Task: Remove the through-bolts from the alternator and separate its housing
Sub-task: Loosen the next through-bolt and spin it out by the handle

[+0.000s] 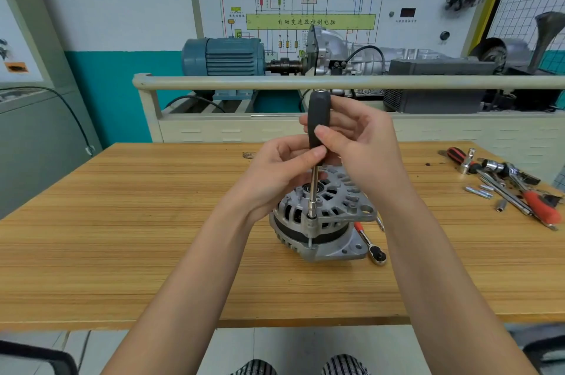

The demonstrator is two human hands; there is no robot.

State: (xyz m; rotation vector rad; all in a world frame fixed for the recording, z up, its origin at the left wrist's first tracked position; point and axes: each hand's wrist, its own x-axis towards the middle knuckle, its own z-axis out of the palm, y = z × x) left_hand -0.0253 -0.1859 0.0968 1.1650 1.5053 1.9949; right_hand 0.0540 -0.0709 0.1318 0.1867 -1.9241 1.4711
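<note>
Alternator (321, 215) upright mid-table (122, 222); looks heavy, rigid cast metal, best held by finned housing rim. Both hands clasp nut driver (318, 124) above alternator: right hand (363, 145) on handle, left hand (281, 170) at handle base. Socket seated on through-bolt (311, 217) at near rim.

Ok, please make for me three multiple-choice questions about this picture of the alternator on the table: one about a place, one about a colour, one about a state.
1. Where does the small ratchet lie?
A. on the table, right of the alternator
B. on top of the alternator
C. in the left hand

2. What colour is the handle of the nut driver?
A. yellow
B. dark grey
C. white

3. How does the driver stand?
A. flat on the table
B. upright, its socket on a bolt at the housing edge
C. hanging on the wall

Answers:
1 A: it rests on the wooden table beside the alternator.
2 B: the grip is dark grey.
3 B: the left hand and right hand hold it vertical.
</note>
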